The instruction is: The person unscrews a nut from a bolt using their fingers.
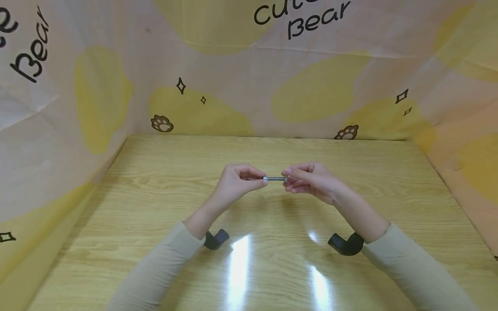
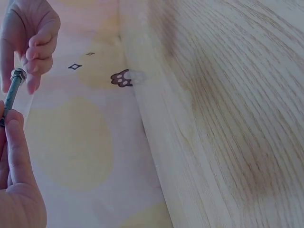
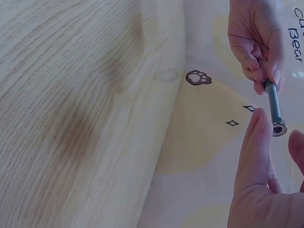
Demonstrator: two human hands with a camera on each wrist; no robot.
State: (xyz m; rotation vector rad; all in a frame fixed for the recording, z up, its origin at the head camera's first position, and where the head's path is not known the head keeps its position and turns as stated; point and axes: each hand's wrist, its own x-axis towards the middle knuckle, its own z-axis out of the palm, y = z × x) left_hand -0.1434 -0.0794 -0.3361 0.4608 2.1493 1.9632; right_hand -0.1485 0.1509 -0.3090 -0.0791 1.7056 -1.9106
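Note:
A grey threaded bolt [image 1: 275,178] is held level above the table, between the two hands. My left hand [image 1: 239,181] pinches its head end between fingertips and thumb, which partly cover the head. On the bolt's other end sits a shiny nut [image 3: 279,128], seen from its open face in the right wrist view. My right hand [image 1: 311,179] is around that end. One straight finger [image 3: 256,147] lies against or very near the nut, while another fingertip [image 3: 297,145] stands apart from it. The left wrist view shows the nut [image 2: 18,74] between the right hand's spread fingers.
Below is a light wood-grain table [image 1: 175,198] with bright reflections near the front. A printed cloth [image 1: 233,77] stands behind it and along both sides. Black curved pieces stick out by the left wrist [image 1: 217,239] and the right wrist [image 1: 346,244].

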